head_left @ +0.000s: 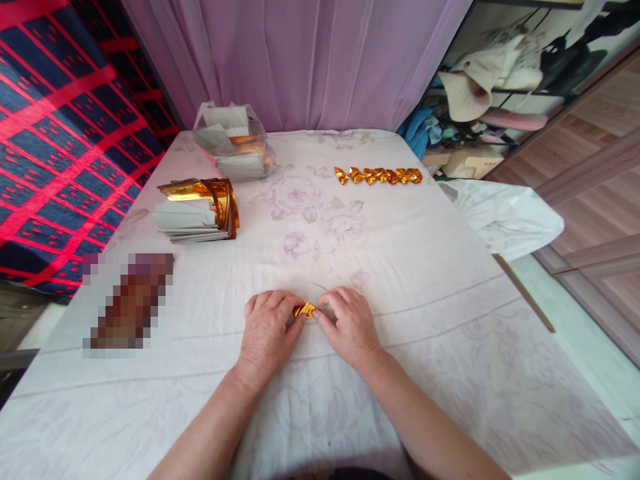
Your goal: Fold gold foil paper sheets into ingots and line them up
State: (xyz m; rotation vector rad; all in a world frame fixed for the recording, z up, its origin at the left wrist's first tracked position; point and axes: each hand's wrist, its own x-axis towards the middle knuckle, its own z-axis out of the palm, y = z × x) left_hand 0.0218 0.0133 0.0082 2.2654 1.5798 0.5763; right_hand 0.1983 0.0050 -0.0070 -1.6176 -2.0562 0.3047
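Between my hands, near the front of the table, lies a sheet of gold foil paper (306, 310), partly rolled or folded, with its pale side showing beyond. My left hand (270, 327) grips the left end of it between thumb and fingers. At the right end, my right hand (349, 322) pinches it with thumb and forefinger. The fingers cover much of the sheet. Farther back on the right, a row of folded gold foil pieces (383, 175) lies side by side. A fanned stack of gold and grey foil paper (195, 217) rests at the back left.
A clear plastic bag (233, 143) with more paper stands behind the stack. A blurred-out patch (130, 300) covers something at the left. The flowered tablecloth (450, 300) covers the table. A white plastic bag (505, 213) hangs by the right edge, below crowded shelves (515, 90).
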